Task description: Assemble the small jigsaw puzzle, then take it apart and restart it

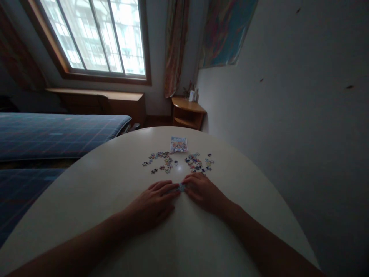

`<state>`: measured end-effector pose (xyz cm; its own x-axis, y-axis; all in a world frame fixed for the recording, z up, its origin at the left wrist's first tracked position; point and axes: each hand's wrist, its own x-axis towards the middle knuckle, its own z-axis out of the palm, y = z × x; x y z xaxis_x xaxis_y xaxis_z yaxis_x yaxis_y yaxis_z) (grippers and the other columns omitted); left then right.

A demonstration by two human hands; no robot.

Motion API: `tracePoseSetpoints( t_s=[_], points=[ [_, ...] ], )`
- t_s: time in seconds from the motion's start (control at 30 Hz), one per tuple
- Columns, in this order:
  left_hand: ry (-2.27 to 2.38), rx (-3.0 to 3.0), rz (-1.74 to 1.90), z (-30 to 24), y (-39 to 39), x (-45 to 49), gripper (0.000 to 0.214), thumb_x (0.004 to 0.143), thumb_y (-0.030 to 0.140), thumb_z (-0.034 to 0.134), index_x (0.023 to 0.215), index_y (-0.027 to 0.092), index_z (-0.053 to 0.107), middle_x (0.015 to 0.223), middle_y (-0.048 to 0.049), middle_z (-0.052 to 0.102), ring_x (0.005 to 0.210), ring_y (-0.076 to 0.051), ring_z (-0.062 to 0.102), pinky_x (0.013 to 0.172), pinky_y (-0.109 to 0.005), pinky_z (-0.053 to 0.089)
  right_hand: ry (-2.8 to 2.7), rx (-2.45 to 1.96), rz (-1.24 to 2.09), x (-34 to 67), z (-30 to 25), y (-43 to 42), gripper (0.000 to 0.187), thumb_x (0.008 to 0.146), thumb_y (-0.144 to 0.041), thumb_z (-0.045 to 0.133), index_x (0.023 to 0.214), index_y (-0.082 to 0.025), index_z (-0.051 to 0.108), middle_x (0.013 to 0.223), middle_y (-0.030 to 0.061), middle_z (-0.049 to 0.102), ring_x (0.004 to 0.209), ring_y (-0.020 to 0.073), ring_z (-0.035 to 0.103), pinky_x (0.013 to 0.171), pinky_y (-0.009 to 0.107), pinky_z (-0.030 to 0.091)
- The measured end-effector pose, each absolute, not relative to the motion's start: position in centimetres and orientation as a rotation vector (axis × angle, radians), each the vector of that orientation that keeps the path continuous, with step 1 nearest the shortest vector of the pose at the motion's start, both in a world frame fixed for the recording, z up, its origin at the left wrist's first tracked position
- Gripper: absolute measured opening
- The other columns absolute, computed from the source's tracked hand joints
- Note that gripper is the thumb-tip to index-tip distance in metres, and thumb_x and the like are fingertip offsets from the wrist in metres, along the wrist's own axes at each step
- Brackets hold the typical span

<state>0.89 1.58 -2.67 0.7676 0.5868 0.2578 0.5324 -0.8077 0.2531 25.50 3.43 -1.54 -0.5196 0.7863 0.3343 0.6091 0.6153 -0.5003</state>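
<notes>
A small light-blue cluster of jigsaw pieces point(182, 187) lies on the table between my fingertips. How many pieces it has, I cannot tell, because fingers cover its edges. My left hand point(157, 200) rests flat from the left, fingers stretched and thumb apart, its fingertips touching the cluster. From the right, my right hand point(203, 191) has its fingers bent and closed on the cluster's other side. Just beyond lie loose jigsaw pieces in two groups, a left pile point(164, 157) and a right pile point(196, 162). A single dark piece point(175, 163) sits between them.
A small printed picture sheet point(178, 144) lies behind the piles on the round white table point(115, 169). Left of the table is a bed with a blue plaid cover point(57, 132). A corner shelf point(188, 107) stands behind; a pale wall point(273, 127) runs along the right.
</notes>
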Motion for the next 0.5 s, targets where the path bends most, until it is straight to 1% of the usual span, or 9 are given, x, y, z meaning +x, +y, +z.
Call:
tracePoseSetpoints(
  t_s=[0.13,0.2,0.27,0.33,0.4,0.5],
  points=[
    [0.895,2.79,0.485,-2.7,1.6,0.9,0.047,0.096,0.024,0.051,0.143,0.026,0.047,0.149,-0.0055,0.049,0.137,-0.028,0.044,0.112,-0.051,0.041,-2.037,-1.351,0.397,27.5,-2.1,5.5,0.035,0.09,-0.018,0.047,0.122,-0.018,0.061,0.123,0.0115,0.066,0.118,0.0233,0.058,0.105,0.045,0.043],
    [0.892,2.792,0.495,-2.7,1.6,0.9,0.047,0.095,0.023,0.051,0.142,0.026,0.047,0.149,-0.0056,0.049,0.137,-0.028,0.044,0.113,-0.05,0.041,-1.932,-1.487,0.326,28.9,-2.6,6.8,0.046,0.086,-0.017,0.046,0.131,-0.017,0.055,0.131,0.0118,0.063,0.125,0.0255,0.053,0.11,0.05,0.038],
    [0.897,2.788,0.501,-2.7,1.5,0.9,0.047,0.095,0.022,0.051,0.142,0.026,0.048,0.149,-0.0056,0.049,0.137,-0.028,0.044,0.112,-0.05,0.041,-1.904,-1.584,0.298,30.0,-3.1,7.8,0.056,0.083,-0.018,0.046,0.139,-0.014,0.048,0.137,0.0138,0.059,0.132,0.0275,0.048,0.114,0.052,0.032],
    [0.9,2.784,0.495,-2.6,1.5,0.9,0.046,0.096,0.023,0.05,0.142,0.025,0.048,0.149,-0.0058,0.049,0.137,-0.028,0.044,0.112,-0.051,0.041,-1.93,-1.633,0.286,30.6,-3.5,8.4,0.061,0.083,-0.019,0.046,0.144,-0.01,0.043,0.14,0.0152,0.057,0.138,0.0281,0.042,0.118,0.051,0.028],
    [0.902,2.78,0.493,-2.6,1.5,0.9,0.046,0.096,0.024,0.05,0.142,0.025,0.048,0.149,-0.0058,0.049,0.137,-0.029,0.044,0.112,-0.051,0.042,-1.96,-1.662,0.272,30.8,-3.7,8.8,0.063,0.084,-0.02,0.046,0.146,-0.009,0.04,0.142,0.0155,0.056,0.141,0.0275,0.039,0.119,0.05,0.026],
    [0.902,2.779,0.496,-2.7,1.6,0.9,0.046,0.095,0.023,0.051,0.141,0.026,0.049,0.148,-0.0055,0.05,0.137,-0.028,0.045,0.112,-0.052,0.042,-1.941,-1.764,0.224,30.8,-3.9,9.3,0.064,0.085,-0.021,0.046,0.147,-0.008,0.038,0.142,0.0161,0.056,0.141,0.026,0.039,0.119,0.046,0.029]
  ],
)
